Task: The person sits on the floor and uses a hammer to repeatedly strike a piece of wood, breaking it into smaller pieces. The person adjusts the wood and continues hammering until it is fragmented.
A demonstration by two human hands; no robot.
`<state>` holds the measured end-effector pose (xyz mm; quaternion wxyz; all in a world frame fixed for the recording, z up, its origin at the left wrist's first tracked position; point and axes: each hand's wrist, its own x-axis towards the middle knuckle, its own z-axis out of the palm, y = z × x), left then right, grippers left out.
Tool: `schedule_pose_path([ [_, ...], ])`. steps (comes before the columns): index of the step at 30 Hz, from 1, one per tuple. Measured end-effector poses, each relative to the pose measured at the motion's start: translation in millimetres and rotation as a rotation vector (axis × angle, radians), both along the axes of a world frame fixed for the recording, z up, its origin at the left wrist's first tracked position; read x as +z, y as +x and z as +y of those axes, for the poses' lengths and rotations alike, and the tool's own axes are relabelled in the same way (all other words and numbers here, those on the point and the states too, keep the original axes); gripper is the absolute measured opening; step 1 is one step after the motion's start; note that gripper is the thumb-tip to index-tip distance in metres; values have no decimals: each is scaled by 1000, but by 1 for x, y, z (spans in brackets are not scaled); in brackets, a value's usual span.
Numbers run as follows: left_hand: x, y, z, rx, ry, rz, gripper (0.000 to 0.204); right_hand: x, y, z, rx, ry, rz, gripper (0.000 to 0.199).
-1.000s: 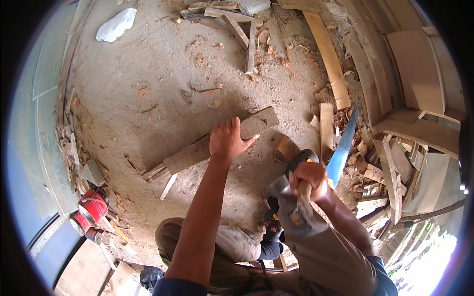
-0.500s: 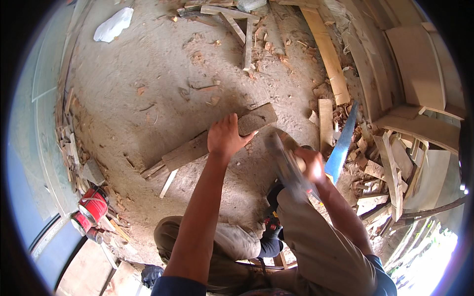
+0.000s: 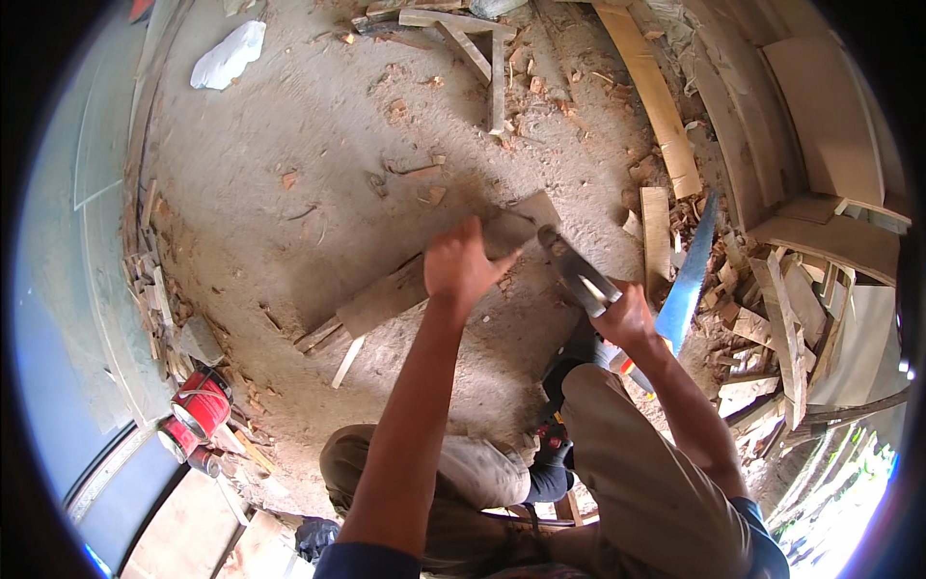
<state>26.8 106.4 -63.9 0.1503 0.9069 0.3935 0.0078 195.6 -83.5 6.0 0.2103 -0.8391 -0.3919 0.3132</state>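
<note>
A thick wooden board (image 3: 381,299) lies slantwise on the dusty ground, with another piece of wood showing under its near left end. My left hand (image 3: 461,265) holds it near the middle, fingers over the top and thumb stretched along the near edge. In my right hand (image 3: 625,317) is a claw hammer (image 3: 576,268); its round face is at the board's right end and its claw points back toward my wrist. The handle is mostly hidden by the hand. Whether the face touches the wood I cannot tell.
A handsaw with a blue-looking blade (image 3: 689,280) stands slanted beside my right forearm. Wood scraps (image 3: 762,333) pile up on the right. Red cans (image 3: 202,400) stand at left. A triangular wooden frame (image 3: 497,82) and a white lump (image 3: 229,55) lie farther off.
The hammer, blurred and raised nearer my knee before, has swung forward to the board's right end. My left hand keeps its hold on the board. The whole view has shifted slightly.
</note>
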Motion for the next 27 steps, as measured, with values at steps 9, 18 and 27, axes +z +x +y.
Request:
schedule_pose_path([
  [9,-12,-13,9,-30,86,-58,67,12,-16,-40,-11,367,220,15],
  [18,-10,-9,7,16,86,-26,71,30,-3,9,-24,31,-32,16],
  [27,-14,-5,8,-1,112,-21,64,34,-17,34,158,76,-81,27],
])
